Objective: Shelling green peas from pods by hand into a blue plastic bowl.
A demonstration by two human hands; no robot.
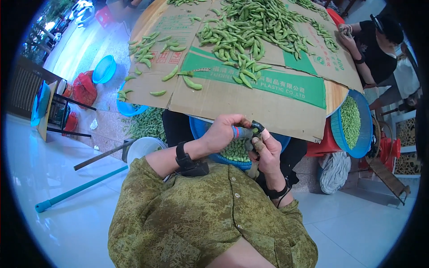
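My left hand (222, 133) and my right hand (270, 154) meet over a blue basket (286, 140) at the table's near edge. Both are closed, fingers pinched round a green soybean pod (255, 131), mostly hidden by the fingertips. Blue and red wrapping covers a left finger; a black cover and pale tape sit on a right-hand digit. Below the hands, shelled green beans (235, 152) lie in the basket. Beyond them, a large heap of soybean pods (250, 29) rests on flattened cardboard (205, 105), with several loose pods (191, 83) nearer me.
At right, another blue basket (363, 134) holds shelled beans, near a seated person (380, 49). Pods (149, 125) are piled on the floor at left, beside a white bucket (142, 147) and a teal pole (80, 190). An empty blue basin (105, 69) stands farther off.
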